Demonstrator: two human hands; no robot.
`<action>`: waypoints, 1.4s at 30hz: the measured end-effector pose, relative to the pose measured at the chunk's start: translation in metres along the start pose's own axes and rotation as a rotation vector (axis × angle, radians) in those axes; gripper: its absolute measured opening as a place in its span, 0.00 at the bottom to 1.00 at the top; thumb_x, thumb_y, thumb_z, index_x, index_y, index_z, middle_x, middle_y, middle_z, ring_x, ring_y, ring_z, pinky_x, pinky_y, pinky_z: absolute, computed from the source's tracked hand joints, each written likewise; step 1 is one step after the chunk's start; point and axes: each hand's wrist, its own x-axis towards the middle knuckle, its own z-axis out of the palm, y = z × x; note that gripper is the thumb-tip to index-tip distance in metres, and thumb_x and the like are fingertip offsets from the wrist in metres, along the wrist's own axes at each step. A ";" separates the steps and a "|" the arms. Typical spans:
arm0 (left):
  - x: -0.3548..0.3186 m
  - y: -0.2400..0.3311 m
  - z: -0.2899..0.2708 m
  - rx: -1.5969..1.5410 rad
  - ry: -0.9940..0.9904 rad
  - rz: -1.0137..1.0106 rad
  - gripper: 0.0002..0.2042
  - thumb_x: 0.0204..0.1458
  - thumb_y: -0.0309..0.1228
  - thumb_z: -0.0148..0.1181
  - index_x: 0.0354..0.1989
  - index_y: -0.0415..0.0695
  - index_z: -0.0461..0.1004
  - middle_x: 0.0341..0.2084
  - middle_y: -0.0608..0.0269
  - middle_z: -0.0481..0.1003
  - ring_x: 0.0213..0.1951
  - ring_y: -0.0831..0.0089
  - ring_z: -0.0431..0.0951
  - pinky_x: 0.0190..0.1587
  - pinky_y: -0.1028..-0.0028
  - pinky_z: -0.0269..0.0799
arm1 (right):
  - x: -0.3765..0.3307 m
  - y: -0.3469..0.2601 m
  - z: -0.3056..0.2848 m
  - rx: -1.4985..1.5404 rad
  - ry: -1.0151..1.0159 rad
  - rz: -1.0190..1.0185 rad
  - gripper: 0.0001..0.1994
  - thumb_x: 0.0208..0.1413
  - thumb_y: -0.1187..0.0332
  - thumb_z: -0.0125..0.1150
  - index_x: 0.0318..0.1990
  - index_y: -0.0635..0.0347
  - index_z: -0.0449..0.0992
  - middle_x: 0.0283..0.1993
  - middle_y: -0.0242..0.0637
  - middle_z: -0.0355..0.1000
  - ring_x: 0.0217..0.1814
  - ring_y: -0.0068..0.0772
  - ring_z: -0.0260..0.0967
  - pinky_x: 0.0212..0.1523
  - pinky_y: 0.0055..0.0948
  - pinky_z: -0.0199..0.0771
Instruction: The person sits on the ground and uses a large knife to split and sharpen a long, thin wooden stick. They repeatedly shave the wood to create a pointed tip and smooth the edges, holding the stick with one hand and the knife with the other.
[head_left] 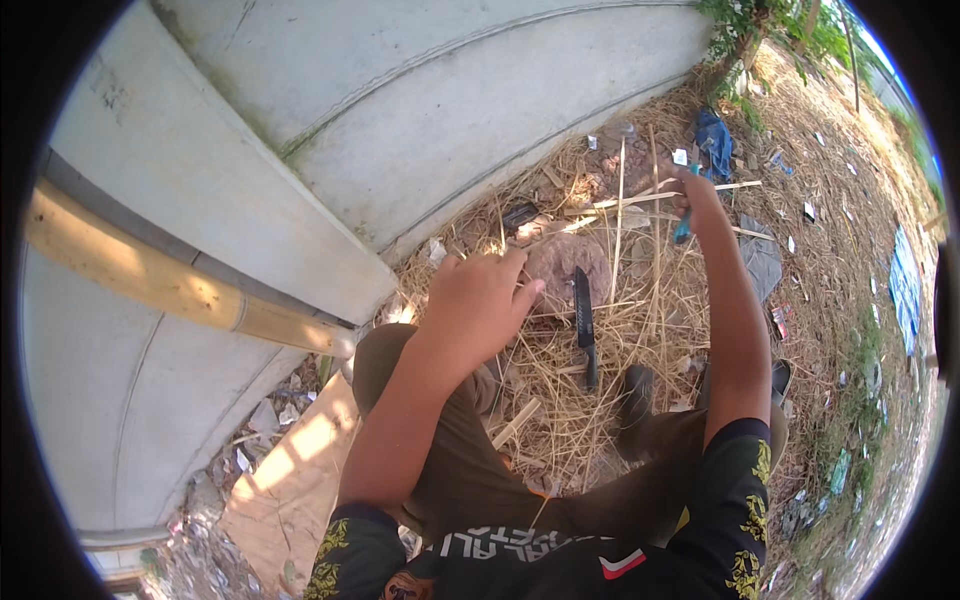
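Observation:
My left hand [478,300] is curled, its back facing up and its thumb toward the right. Its fingertips are hidden, so what they grip does not show. Farther off, my right hand [689,190] is closed around a teal-handled tool [683,229]; teal shows on both sides of the fist, but the tool's kind is unclear. Thin pale wooden strips [640,199] run beside and under this hand, some crossing each other. Between my arms lies a knife [584,310] with a black blade and dark handle. Its blade reaches onto a brownish-red stone [560,262].
Loose straw [640,335] covers the ground around my bent legs. A pale wall [440,130] rises ahead and left, with a thick bamboo pole [190,285] along it. A board [290,490] lies lower left. A blue bag [713,140] and scattered litter lie to the right.

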 end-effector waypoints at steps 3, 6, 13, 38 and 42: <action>-0.033 -0.015 -0.049 -0.500 0.594 -0.132 0.15 0.65 0.39 0.53 0.49 0.40 0.74 0.30 0.57 0.78 0.36 0.68 0.78 0.44 0.65 0.71 | -0.056 -0.097 -0.039 -0.542 0.063 -0.180 0.14 0.61 0.60 0.56 0.47 0.57 0.79 0.23 0.23 0.69 0.15 0.13 0.50 0.15 0.20 0.49; -0.131 -0.097 -0.025 -0.661 0.891 -0.457 0.12 0.66 0.35 0.50 0.47 0.39 0.74 0.29 0.57 0.77 0.35 0.71 0.77 0.41 0.67 0.71 | -0.097 -0.119 -0.025 -0.833 0.042 -0.363 0.14 0.63 0.60 0.52 0.43 0.59 0.80 0.20 0.23 0.64 0.16 0.16 0.54 0.18 0.23 0.52; -0.431 -0.229 0.241 -0.282 -0.036 -1.019 0.26 0.51 0.42 0.63 0.55 0.40 0.69 0.48 0.39 0.75 0.51 0.43 0.76 0.54 0.53 0.72 | -0.202 -0.040 -0.058 -1.174 -0.346 -0.227 0.15 0.65 0.59 0.54 0.45 0.62 0.80 0.20 0.29 0.69 0.17 0.20 0.62 0.21 0.25 0.62; -0.463 -0.142 0.336 -0.141 -0.292 -0.852 0.33 0.43 0.45 0.72 0.53 0.40 0.67 0.38 0.43 0.77 0.43 0.46 0.80 0.47 0.54 0.76 | -0.216 -0.014 -0.199 -1.081 -0.061 -0.023 0.12 0.64 0.62 0.52 0.42 0.61 0.77 0.17 0.31 0.67 0.12 0.22 0.62 0.12 0.26 0.61; -0.454 -0.142 0.337 -0.153 -0.411 -0.898 0.27 0.46 0.41 0.68 0.53 0.43 0.66 0.40 0.42 0.77 0.44 0.44 0.80 0.48 0.51 0.75 | -0.223 -0.011 -0.200 -1.076 -0.039 -0.026 0.12 0.62 0.62 0.53 0.42 0.62 0.78 0.17 0.32 0.67 0.12 0.22 0.62 0.11 0.27 0.61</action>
